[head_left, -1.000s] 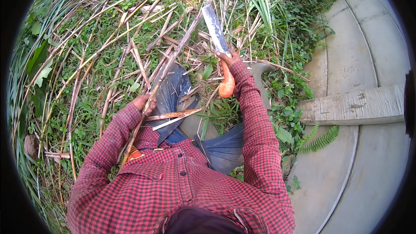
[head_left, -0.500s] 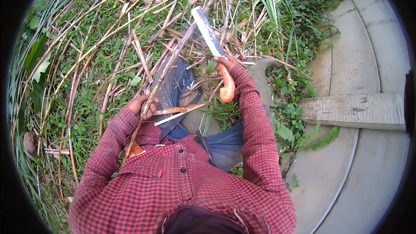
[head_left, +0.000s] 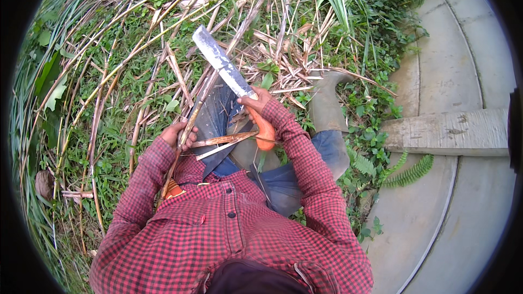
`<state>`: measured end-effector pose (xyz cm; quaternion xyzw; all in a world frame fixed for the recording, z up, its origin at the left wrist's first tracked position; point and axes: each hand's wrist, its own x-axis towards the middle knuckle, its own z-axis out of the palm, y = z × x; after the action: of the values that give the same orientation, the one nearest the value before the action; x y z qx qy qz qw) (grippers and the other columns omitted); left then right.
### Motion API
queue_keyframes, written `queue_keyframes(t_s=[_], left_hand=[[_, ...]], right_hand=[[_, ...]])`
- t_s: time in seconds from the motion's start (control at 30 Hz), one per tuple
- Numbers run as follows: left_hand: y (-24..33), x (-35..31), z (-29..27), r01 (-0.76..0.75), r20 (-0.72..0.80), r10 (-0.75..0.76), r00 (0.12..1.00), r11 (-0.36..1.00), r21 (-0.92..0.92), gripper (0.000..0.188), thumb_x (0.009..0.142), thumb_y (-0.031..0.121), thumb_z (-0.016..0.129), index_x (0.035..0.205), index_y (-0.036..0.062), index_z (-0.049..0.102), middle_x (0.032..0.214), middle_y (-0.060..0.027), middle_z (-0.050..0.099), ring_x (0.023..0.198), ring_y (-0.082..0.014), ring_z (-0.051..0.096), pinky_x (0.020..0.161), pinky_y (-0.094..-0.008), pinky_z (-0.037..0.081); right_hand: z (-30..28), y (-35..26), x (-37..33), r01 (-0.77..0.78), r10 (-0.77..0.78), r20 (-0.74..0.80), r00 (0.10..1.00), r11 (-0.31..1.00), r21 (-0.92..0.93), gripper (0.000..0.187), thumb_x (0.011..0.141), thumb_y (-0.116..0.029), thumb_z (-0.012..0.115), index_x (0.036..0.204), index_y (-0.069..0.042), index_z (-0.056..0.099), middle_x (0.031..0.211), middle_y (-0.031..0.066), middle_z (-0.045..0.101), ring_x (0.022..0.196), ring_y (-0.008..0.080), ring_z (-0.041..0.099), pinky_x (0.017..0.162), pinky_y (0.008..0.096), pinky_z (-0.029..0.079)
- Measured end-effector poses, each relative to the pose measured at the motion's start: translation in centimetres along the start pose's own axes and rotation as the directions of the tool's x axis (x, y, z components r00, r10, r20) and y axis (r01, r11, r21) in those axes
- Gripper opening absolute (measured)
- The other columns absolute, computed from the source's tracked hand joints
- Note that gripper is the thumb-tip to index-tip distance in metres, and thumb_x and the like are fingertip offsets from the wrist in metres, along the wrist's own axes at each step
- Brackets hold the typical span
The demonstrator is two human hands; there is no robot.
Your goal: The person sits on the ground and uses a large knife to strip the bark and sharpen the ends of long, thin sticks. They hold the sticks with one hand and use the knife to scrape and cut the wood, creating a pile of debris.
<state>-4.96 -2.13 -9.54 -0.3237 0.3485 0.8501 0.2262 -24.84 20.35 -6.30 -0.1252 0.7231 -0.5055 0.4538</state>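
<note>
While the left hand (head_left: 177, 135) has its fingers curled around a long stick (head_left: 201, 95), the right hand (head_left: 256, 99) is wrapped around the top of the orange handle (head_left: 265, 133) of a big knife (head_left: 224, 68). The stick slants up and away from the left hand, and its near end drops below that hand toward the red checked shirt (head_left: 190, 234). The blade points up and left from the right hand and crosses over the stick in this view; can't tell if they're actually touching. Just right of the left hand a couple of split strips (head_left: 223, 140) lie over the legs, and I can't tell whether those fingers have hold of them too. Beyond both hands there's a mess of dry scraps (head_left: 294, 68) on the grass. A rubber boot (head_left: 327, 100) sits to the right of the right hand, and further right is a weathered plank (head_left: 447, 133) on grey concrete (head_left: 414, 218).
</note>
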Motion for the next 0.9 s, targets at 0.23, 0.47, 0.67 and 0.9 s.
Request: queue_keyframes(t_s=[0.23,0.47,0.67,0.9], left_hand=[[-0.2,0.4,0.6,-0.062,-0.113,0.051,0.992,0.993,-0.097,0.04,0.092,0.027,0.027,0.097,-0.0054,0.05,0.069,-0.0117,0.059,0.051,-0.0171,0.057,0.042,-0.0227,0.047],[-1.6,3.4,-1.4,-0.343,-0.13,0.356,0.926,0.933,0.112,0.022,0.084,0.021,0.052,0.092,0.0008,0.052,0.078,-0.0128,0.059,0.062,-0.0199,0.06,0.053,-0.028,0.052],[3.0,7.6,-0.2,-0.394,-0.074,0.421,0.904,0.888,0.235,0.029,0.085,0.021,0.052,0.103,-0.001,0.049,0.082,-0.0126,0.058,0.067,-0.0197,0.059,0.061,-0.0295,0.052],[12.2,13.4,4.2,-0.251,0.032,0.267,0.963,0.851,0.461,0.033,0.087,0.033,0.046,0.095,0.0016,0.05,0.072,-0.0096,0.06,0.057,-0.0172,0.058,0.053,-0.0291,0.05]], right_hand=[[1.9,0.7,0.6,0.079,-0.064,-0.113,0.992,0.988,0.135,0.036,0.074,-0.022,0.063,0.102,-0.002,0.05,0.054,0.0032,0.049,0.039,0.0142,0.049,0.036,0.027,0.042],[1.4,6.1,-0.7,0.314,-0.346,-0.082,0.934,0.91,-0.271,0.046,0.073,-0.025,0.067,0.107,0.002,0.051,0.067,0.0027,0.058,0.053,0.008,0.051,0.048,0.0232,0.043],[-0.4,3.7,-5.7,0.193,-0.137,-0.28,0.95,0.964,0.183,0.038,0.075,-0.02,0.065,0.107,-0.004,0.051,0.068,0.0025,0.055,0.052,0.0093,0.052,0.044,0.0237,0.044],[-2.3,8.2,-9.1,0.276,-0.18,-0.421,0.889,0.945,0.178,0.037,0.075,-0.018,0.064,0.107,-0.005,0.05,0.063,0.002,0.052,0.049,0.0106,0.051,0.042,0.0244,0.044]])
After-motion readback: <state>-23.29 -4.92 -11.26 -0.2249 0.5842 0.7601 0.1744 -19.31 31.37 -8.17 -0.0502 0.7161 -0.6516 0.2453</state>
